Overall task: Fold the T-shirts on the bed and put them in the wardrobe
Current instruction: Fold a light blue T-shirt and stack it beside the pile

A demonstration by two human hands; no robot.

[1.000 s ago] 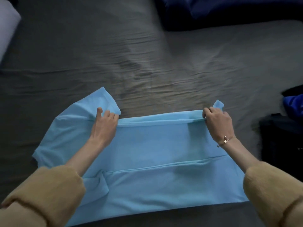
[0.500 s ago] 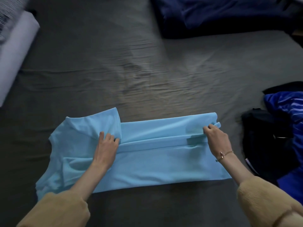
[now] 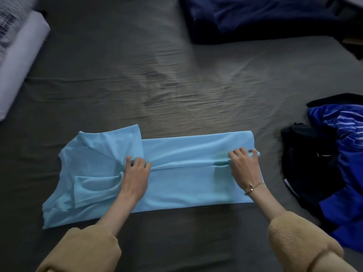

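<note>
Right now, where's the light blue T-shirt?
Head view: the light blue T-shirt lies partly folded on the grey bed sheet, low centre, under the left hand and right hand, left of the dark clothes pile.

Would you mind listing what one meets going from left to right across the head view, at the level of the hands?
light blue T-shirt's bunched sleeve end → left hand → right hand → black garment → blue striped garment
</note>
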